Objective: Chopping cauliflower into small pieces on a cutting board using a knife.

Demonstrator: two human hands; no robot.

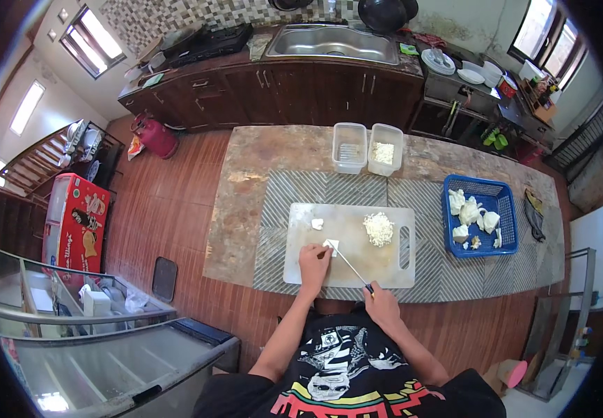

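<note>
On a white plastic cutting board (351,271), my left hand (314,264) presses its fingertips on a flat white slice of food (332,245). My right hand (382,303) grips the dark handle of a kitchen knife (351,267), whose blade tip lies over that slice. A small white chunk (317,224) sits on the board above my left hand. To the right is a heap of finely chopped white pieces (379,229). What exactly the white food is, I cannot tell.
Behind the board stand an unfilled plastic container (350,149) and a second container (394,164) with chopped pieces. A blue plastic basket (510,230) at right holds several white chunks. A dark cloth-like item (534,214) lies beyond it. A steel sink (333,44) is in the far counter.
</note>
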